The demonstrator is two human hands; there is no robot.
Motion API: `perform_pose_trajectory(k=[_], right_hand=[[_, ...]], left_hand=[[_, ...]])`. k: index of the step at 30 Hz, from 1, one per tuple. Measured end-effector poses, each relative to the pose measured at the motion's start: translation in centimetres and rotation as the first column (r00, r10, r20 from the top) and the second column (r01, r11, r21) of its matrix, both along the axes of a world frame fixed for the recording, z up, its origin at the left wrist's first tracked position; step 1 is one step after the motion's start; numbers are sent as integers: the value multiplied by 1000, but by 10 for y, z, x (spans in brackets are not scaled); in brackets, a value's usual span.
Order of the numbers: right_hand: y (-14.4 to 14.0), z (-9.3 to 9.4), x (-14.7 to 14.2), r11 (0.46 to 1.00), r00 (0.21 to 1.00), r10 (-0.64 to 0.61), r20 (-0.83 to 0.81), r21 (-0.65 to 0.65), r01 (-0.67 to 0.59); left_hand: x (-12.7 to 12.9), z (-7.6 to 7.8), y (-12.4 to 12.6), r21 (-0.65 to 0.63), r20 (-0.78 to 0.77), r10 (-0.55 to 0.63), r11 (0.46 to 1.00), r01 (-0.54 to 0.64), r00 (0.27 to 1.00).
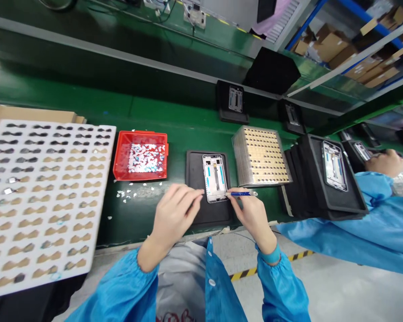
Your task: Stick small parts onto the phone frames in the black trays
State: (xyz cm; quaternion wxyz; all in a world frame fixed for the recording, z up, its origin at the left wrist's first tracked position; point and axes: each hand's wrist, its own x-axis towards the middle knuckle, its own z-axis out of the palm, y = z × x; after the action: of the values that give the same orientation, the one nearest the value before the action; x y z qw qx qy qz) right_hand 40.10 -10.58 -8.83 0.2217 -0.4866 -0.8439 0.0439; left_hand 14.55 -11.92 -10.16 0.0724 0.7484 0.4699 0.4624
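Note:
A silver phone frame (212, 179) with blue strips lies on a black tray (196, 165) in front of me. My left hand (176, 210) is at its lower left edge, fingers bent together and tips beside the rim. Whether anything small is pinched there is too fine to see. My right hand (251, 214) is closed on a slim blue pen-like tool (241, 193); its thumb and fingertip reach the frame's lower right edge.
At left are a red bin (117, 156) of white scraps and a white sheet (102, 179) with rows of tan and dark parts. At right stand stacked clear trays (237, 156) of small parts, black trays (317, 179) with another frame, and a co-worker's hand (386, 163).

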Motion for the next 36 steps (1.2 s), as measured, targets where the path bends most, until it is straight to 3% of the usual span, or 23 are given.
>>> perform_pose_trajectory(k=[6,14,22,29,36], right_hand=[[0,5,-2,1000,1000,13,9,-8,-13],[0,4,-2,989,997,-68,31,-126,72],[6,4,-1,952,975,-161,-154,-283,112],[-10,5,-7,946,844,-309,-438,-233,226],[-31,4,-6,940,797,-341,-498,-203,275]], left_hand=[[39,-14,-5,-17,-206,-173,985,173,963],[58,-31,-7,-148,-468,-205,977,153,859],[62,-26,-7,-150,-536,-195,980,134,821],[60,-22,-1,-128,-531,-197,980,152,824],[55,-20,-2,-150,-450,-235,971,187,861]])
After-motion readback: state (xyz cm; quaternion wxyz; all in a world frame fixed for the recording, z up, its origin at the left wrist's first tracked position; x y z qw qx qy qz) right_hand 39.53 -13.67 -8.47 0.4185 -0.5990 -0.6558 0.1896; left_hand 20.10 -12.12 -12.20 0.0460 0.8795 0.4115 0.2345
